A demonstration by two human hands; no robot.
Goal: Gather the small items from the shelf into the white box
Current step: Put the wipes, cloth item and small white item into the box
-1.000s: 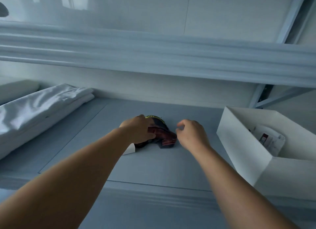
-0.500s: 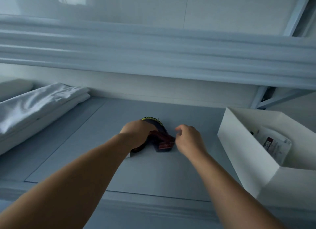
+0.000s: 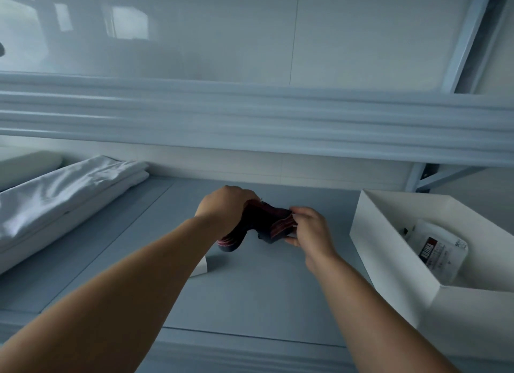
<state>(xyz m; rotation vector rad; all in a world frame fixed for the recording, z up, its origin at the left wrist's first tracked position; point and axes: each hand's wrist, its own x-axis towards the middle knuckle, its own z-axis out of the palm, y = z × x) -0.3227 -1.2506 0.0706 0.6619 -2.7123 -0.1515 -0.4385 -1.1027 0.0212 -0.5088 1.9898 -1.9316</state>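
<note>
A dark bundle of socks with red stripes [image 3: 261, 222] hangs just above the grey shelf [image 3: 250, 294], held at both ends. My left hand [image 3: 222, 208] grips its left part from above and my right hand [image 3: 308, 228] pinches its right end. A small white item [image 3: 200, 268] lies on the shelf beneath my left forearm, partly hidden. The white box [image 3: 389, 264] stands open at the right, a hand's width from my right hand, with a white packet bearing a dark label [image 3: 436, 250] inside it.
Folded white bedding [image 3: 64, 194] lies along the left side of the shelf, with a pale cushion [image 3: 25, 164] behind it. The upper shelf's ribbed front beam [image 3: 250, 122] runs overhead. A metal upright [image 3: 417, 175] stands behind the box.
The dark socks were lying on the shelf under my left hand; now both hands hold them lifted off the surface. My right hand has closed onto their right end.
</note>
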